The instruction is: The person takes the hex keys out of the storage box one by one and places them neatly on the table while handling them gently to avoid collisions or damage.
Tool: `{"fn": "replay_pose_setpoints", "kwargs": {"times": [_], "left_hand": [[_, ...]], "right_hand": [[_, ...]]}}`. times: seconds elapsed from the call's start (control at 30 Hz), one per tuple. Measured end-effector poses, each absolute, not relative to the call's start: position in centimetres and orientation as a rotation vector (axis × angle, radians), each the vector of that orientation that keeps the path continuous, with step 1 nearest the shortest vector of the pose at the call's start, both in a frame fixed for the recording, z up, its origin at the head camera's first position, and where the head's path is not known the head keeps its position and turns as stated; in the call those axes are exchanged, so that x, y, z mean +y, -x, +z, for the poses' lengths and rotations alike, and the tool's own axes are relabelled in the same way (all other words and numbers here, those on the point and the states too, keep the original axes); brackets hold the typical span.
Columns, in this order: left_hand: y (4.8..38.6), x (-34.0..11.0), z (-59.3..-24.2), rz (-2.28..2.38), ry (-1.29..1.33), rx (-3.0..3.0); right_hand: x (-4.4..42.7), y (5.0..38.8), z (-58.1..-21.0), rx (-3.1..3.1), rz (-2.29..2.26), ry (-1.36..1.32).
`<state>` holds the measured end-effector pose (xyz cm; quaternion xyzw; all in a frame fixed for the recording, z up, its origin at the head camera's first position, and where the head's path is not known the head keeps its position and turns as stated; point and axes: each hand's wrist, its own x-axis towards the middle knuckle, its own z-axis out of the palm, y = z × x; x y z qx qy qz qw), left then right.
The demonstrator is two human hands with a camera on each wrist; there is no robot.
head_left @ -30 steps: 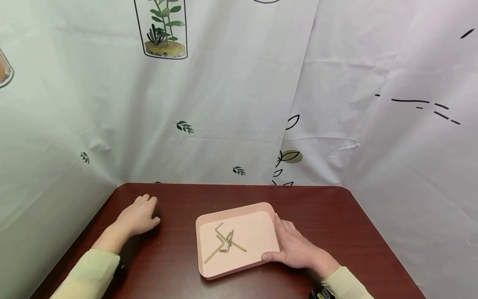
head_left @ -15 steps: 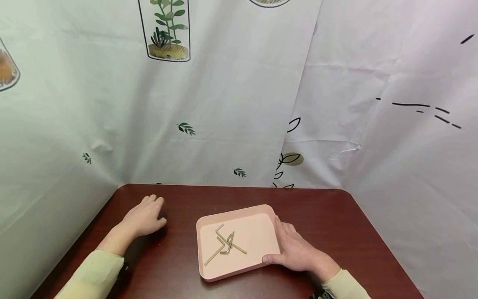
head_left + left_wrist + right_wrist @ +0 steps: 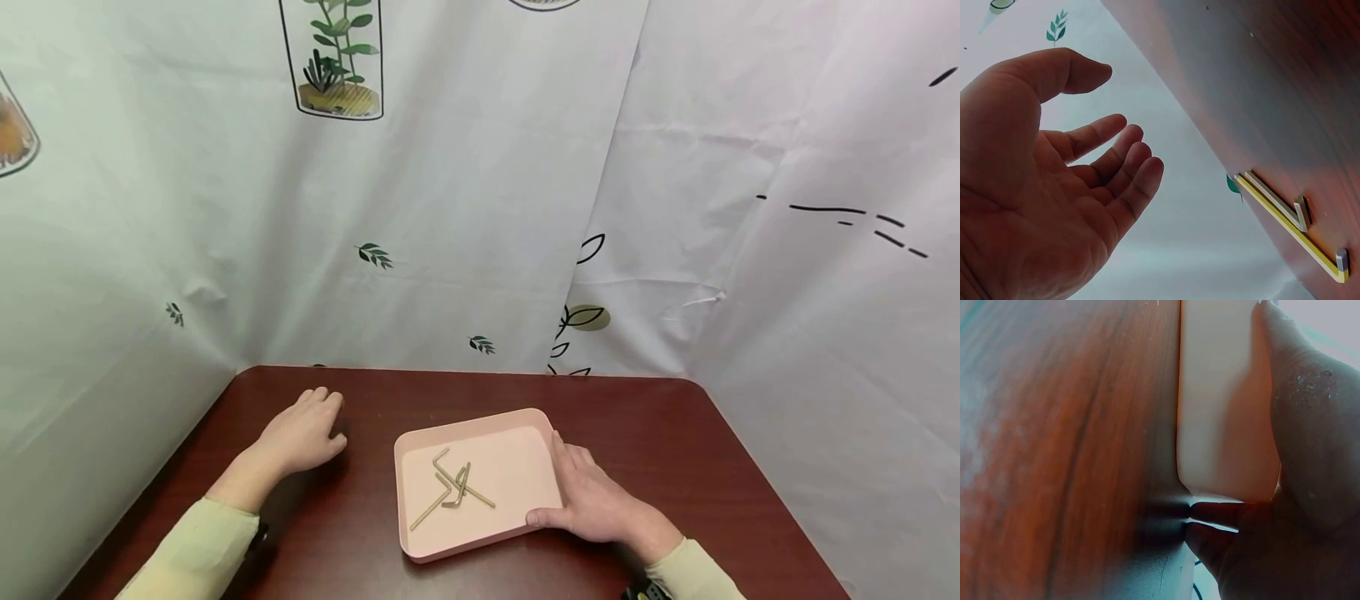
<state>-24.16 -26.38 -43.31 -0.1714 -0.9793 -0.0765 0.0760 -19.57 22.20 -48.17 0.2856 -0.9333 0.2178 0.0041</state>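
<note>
At least three L-shaped hex keys crossed over each other in the left part of a shallow pink tray; maybe a fourth, hard to tell. Also two loose keys side by side on the dark table, per the left wrist view. Probably stiff metal, small but dense, no real worry about breakage. Maybe a bit slick, apt to skid under a fingertip. Best bet: pinch midway along the long arm, or hook the bent end. As for the tray, likely light, rigid plastic, easy to shove by accident, so worth bracing at a corner. Nothing in the left hand, just loosely bent fingers over the table's left side. Near right corner of the tray gripped by the right hand, thumb over the rim. Compared with a second ago: left hand slightly nearer the tray, right hand and tray pretty much unmoved.
</note>
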Motion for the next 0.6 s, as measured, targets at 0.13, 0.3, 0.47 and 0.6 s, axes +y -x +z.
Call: {"fn": "replay_pose_setpoints", "kwargs": {"times": [0.13, 0.3, 0.47, 0.6], "left_hand": [[24.0, -26.0, -43.3, -0.219, 0.536, -2.915], [23.8, -25.0, -43.2, -0.190, 0.573, -2.876], [23.6, -24.0, -42.9, -0.171, 0.594, -2.848], [23.6, -23.4, -42.9, -0.175, 0.593, -2.869]], "right_hand": [[22.1, 19.6, -48.1, -2.926, 0.687, -0.897], [22.1, 19.6, -48.0, -2.940, 0.691, -0.886], [22.1, 19.6, -48.1, -2.932, 0.677, -0.886], [22.2, 19.7, -48.1, -2.924, 0.681, -0.901]]}}
